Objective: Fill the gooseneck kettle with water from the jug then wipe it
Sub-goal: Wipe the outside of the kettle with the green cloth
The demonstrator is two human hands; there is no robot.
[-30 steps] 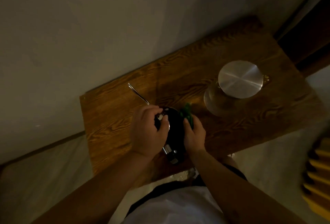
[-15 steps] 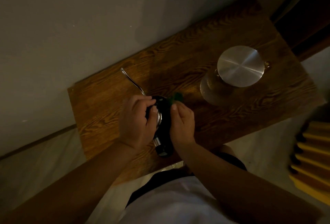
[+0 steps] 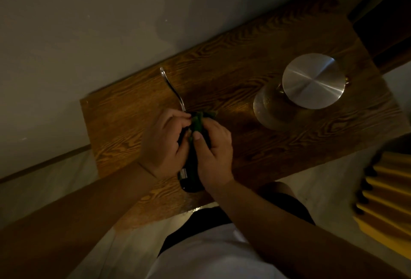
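Observation:
A dark gooseneck kettle (image 3: 191,174) stands near the front edge of the wooden table (image 3: 244,152). Its thin silver spout (image 3: 172,87) curves away toward the wall. My left hand (image 3: 164,143) grips the kettle's left side and covers most of its top. My right hand (image 3: 214,147) presses a green cloth (image 3: 199,123) onto the kettle's top from the right. The kettle's black handle with a metal band sticks out toward me between my wrists. A glass jug (image 3: 273,109) with a round steel lid (image 3: 313,80) stands to the right, apart from both hands.
A pale wall runs along the table's far side. A dark doorway or cabinet (image 3: 387,18) stands at the upper right. Yellow-striped steps (image 3: 387,192) lie low on the right, beside the table's front edge.
My right hand has slid the green cloth from the kettle's right side up over its top, toward my left hand. The left hand keeps its grip. The jug has stayed put.

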